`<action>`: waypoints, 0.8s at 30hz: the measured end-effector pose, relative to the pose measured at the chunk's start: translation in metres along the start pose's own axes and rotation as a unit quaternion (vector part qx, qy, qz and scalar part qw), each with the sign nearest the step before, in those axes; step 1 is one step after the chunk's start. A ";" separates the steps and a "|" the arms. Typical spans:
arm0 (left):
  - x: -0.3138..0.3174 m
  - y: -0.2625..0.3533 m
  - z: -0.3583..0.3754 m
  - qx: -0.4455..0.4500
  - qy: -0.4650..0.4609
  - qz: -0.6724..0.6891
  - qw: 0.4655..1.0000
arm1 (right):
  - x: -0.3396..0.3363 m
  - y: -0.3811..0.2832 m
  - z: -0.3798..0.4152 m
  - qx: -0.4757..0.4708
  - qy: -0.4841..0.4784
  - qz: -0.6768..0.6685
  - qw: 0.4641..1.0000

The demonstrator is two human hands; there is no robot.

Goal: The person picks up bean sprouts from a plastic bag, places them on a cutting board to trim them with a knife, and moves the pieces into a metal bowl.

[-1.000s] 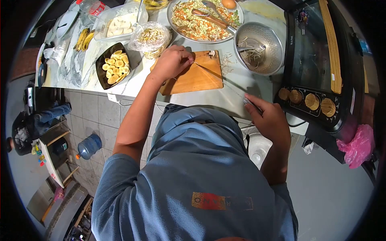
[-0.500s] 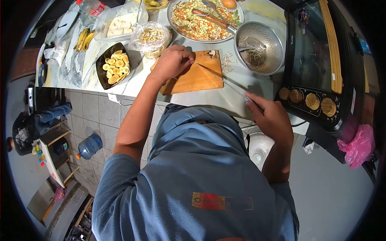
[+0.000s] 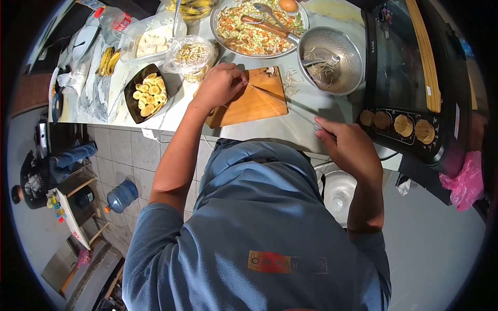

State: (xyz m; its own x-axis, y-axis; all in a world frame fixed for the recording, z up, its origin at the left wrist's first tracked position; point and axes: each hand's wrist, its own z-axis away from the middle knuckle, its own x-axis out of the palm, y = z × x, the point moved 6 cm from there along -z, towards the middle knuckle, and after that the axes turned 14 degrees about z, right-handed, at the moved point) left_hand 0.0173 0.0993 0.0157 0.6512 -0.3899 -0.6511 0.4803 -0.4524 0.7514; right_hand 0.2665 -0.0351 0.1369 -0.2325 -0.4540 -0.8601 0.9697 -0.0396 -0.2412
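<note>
My right hand (image 3: 348, 146) is closed around the handle of a long thin knife (image 3: 295, 108), whose blade slants across a wooden cutting board (image 3: 259, 106). The blade's tip is close to the fingers of my left hand (image 3: 222, 85). Those fingers are pinched together over the board's left part, and what they hold is too small to make out. A small dark-and-pale scrap (image 3: 270, 70) lies at the board's top edge. Thin pale strands (image 3: 291, 83) are scattered on the counter to its right. More such strands lie with a metal utensil in a steel bowl (image 3: 353, 57).
A clear bag of pale strands (image 3: 191, 54) and a dark dish of banana slices (image 3: 129, 93) stand left of the board. Behind are a plastic tub (image 3: 129, 52), a tray of chopped vegetables (image 3: 220, 39) and an egg (image 3: 288, 5). A black oven (image 3: 397, 67) stands right.
The view has shifted slightly. My left hand stays pinched near the knife's tip, and my right hand keeps its grip on the handle with little visible movement.
</note>
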 end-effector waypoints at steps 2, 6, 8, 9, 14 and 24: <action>0.001 0.001 0.000 -0.003 0.000 -0.002 1.000 | 0.001 -0.002 0.001 0.004 -0.002 -0.003 1.000; -0.001 0.005 0.000 0.016 -0.006 -0.032 0.999 | -0.002 -0.001 0.001 0.011 -0.014 -0.002 1.000; -0.001 0.006 -0.003 0.029 -0.010 -0.037 0.999 | -0.006 0.001 0.001 0.008 -0.016 0.006 1.000; -0.002 0.005 -0.003 0.025 -0.015 -0.043 0.999 | -0.008 0.002 0.001 0.002 -0.019 0.013 1.000; -0.005 0.005 -0.003 0.007 -0.014 -0.024 1.000 | 0.000 0.000 -0.004 -0.035 0.015 0.037 0.999; -0.023 0.002 0.003 -0.089 0.047 0.030 0.994 | 0.008 0.010 0.009 0.009 -0.019 -0.064 0.998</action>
State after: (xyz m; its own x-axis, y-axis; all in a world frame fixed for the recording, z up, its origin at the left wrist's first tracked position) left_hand 0.0015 0.1050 0.0321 0.7297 -0.3306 -0.5985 0.5308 -0.2778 0.8006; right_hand 0.2750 -0.0470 0.1311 -0.3510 -0.4770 -0.8057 0.9338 -0.1143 -0.3391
